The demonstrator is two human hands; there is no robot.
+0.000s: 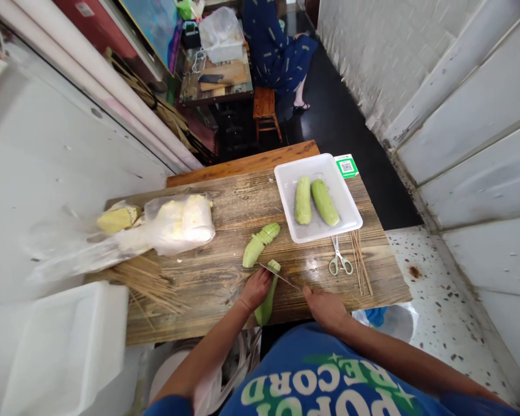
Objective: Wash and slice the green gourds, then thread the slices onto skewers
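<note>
My left hand [257, 289] grips a peeled zucchini [266, 306] lying lengthwise near the table's front edge, fingers curled on its upper part. In my right hand [327, 307] is a knife [282, 277], its handle mostly hidden by the fingers. The thin blade crosses the zucchini near its far end, just past my left fingertips. Just beyond lies a sliced zucchini [261, 244], its pieces still lined up in a leaning row. Two whole zucchinis, one paler [303, 201] and one greener [325, 202], rest in a white tray [281, 173] at the back right.
Green-handled scissors [340, 263] and a few wooden skewers [361, 263] lie right of the knife. Bagged pale food [182, 224] and more skewers [149, 283] occupy the wooden table's left side. A white bin [65, 346] stands front left. Beyond the table, a person [277, 49] sits by a stool [265, 107].
</note>
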